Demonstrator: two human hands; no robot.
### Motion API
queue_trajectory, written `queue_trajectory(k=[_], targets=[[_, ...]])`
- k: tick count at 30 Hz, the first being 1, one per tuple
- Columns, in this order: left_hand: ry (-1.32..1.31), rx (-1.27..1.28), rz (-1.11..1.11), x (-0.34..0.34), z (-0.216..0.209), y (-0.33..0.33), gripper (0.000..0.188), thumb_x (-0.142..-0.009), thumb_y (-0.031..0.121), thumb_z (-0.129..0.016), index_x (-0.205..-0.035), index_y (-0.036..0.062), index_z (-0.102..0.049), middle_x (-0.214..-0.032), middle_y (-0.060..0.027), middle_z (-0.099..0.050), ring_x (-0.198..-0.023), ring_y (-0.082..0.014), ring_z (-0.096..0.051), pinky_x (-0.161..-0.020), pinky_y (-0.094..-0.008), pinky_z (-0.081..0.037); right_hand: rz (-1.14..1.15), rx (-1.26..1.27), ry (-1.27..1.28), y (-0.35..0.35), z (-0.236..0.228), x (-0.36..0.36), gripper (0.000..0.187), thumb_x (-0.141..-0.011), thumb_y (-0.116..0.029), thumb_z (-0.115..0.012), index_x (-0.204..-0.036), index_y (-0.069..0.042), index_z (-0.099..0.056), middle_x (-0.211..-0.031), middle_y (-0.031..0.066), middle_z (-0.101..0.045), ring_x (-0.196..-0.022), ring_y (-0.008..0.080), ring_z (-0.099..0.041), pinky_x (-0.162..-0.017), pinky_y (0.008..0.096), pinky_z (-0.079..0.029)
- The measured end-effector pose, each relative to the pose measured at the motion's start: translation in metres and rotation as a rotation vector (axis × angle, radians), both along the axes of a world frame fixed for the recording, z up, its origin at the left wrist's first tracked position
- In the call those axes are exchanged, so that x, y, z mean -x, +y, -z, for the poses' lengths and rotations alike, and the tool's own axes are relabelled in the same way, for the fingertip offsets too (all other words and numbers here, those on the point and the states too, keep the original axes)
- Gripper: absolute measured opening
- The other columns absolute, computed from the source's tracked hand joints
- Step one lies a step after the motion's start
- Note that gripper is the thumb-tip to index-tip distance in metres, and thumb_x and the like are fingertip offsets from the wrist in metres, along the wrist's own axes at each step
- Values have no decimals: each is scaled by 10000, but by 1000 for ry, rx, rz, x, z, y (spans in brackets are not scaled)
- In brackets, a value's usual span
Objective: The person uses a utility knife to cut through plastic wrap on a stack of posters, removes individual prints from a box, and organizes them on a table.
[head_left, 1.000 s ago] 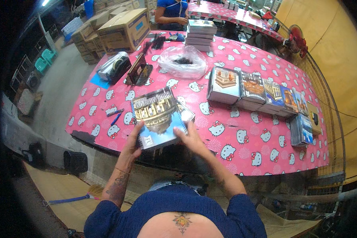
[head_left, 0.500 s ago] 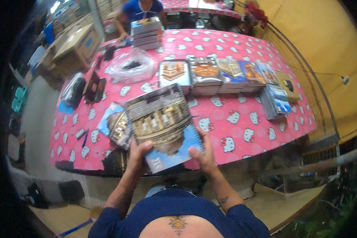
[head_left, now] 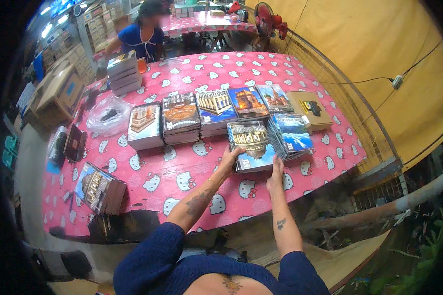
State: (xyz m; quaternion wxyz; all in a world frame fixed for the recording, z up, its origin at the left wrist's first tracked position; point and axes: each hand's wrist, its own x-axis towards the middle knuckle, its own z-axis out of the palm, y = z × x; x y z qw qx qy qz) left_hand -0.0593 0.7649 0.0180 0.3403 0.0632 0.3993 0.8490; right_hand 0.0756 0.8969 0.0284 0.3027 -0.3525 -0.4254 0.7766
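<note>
Between my two hands is a small stack of spiral notebooks (head_left: 253, 142), whose top cover shows a columned, domed building and blue sky. My left hand (head_left: 234, 160) grips its left edge, thumb on the cover. At its lower right corner my right hand (head_left: 276, 174) grips the side; some of those fingers are hidden. The stack is right beside the notebooks with a blue-and-white waterfall cover (head_left: 293, 132). Just behind stand notebook stacks with a white-columned temple (head_left: 215, 104) and a lit orange tower (head_left: 249, 102).
More notebook stacks (head_left: 145, 123) continue the row leftward. Another pile (head_left: 101, 189) lies at the near left edge. A clear plastic bag (head_left: 108, 115), a brown box (head_left: 310, 109) and a tall stack (head_left: 124, 73) are on the pink table (head_left: 182, 206). A person in blue (head_left: 140, 39) is across it.
My hands have carried the notebooks from the near left to the right, lowering them beside the waterfall stack. The view has shifted rightward, and the left pile shows fully.
</note>
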Motion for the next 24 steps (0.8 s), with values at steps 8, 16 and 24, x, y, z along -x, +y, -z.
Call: queue_trajectory(k=[8,16,24], targets=[[2,350,73,7,-3,37,462,-786,184,-674,-1179,-5,-521,-1013,-122,-636,-852,-215,-658,-709,-348,-566,44,138,-68,15,20,6,1116,-781,-403,-744,-1501,-44,30,-1528,163,-191,-1389,306,-237,-1092,530,-253],[-66,555,-56,25,23,53,519,-773,243,-652,-1189,-33,-513,-1023,-156,-620,-833,-252,-647,-690,-432,-569,232,125,18,5,36,29,821,-848,-329,-687,-1445,6,-232,-1448,157,-346,-1282,277,-393,-1049,404,-344],[1078,843,-454,-57,-70,-169,640,-810,205,-704,-1355,-8,-445,-1349,-222,-476,-1300,-336,-424,-1090,-418,-311,-96,20,-139,-102,48,0,396,-924,-239,-558,-1256,-28,-511,-1188,68,-540,-1061,175,-516,-895,322,-427]])
